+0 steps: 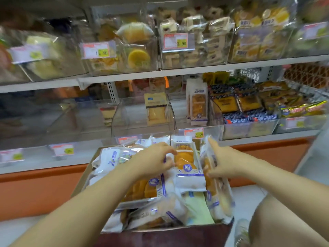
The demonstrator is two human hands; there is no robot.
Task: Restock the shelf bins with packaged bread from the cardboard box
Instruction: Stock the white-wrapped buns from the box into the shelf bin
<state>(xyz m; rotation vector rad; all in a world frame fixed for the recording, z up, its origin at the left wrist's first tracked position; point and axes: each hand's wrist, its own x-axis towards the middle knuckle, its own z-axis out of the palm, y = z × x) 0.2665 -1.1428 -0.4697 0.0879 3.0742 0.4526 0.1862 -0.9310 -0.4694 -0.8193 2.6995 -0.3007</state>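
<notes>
Bread-aisle colours
Golden inside, the purple-striped white plastic bread packet (188, 175); orange shelf base panel (35, 189); price tag (175, 41) seemingly red-edged.

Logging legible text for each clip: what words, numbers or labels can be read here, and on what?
"80", after a 1 and an unclear digit: upper left price tag.
"90", after a 1 and an unclear digit: upper middle price tag.
"90", after a 1 and an unclear digit: lower middle price tag.
Other tags and print on the bread packages: too blurred to read.
</notes>
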